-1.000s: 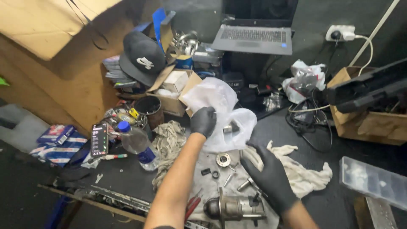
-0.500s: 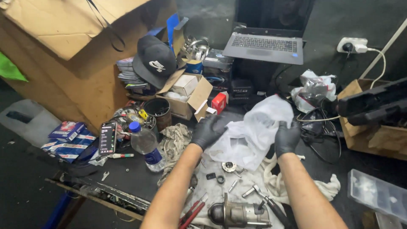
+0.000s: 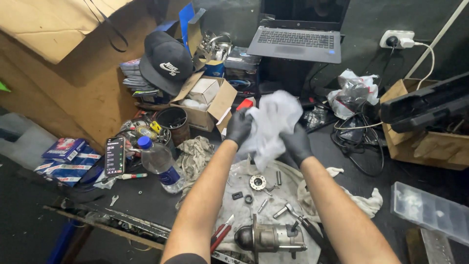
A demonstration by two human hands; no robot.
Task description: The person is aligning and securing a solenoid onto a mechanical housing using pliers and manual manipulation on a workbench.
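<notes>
Both of my hands wear black gloves and are raised over the workbench, gripping a crumpled clear plastic bag (image 3: 271,122) between them. My left hand (image 3: 239,127) holds its left side and my right hand (image 3: 296,143) holds its lower right side. Below them, on a dirty white cloth (image 3: 317,186), lie a round metal bearing plate (image 3: 257,182), small bolts and rings, and a grey starter motor (image 3: 271,238) near the front edge.
A water bottle (image 3: 159,164), a phone (image 3: 115,156) and a black cup (image 3: 173,121) stand at the left. Open cardboard boxes (image 3: 207,100), a black cap (image 3: 166,61) and a laptop (image 3: 295,44) sit behind. Cables, another bag (image 3: 352,93), a wooden crate (image 3: 425,142) and a clear parts box (image 3: 432,210) are at right.
My right hand rose from the parts on the cloth to the bag. Both hands have bunched the bag up and lifted it, and my view has shifted slightly.
</notes>
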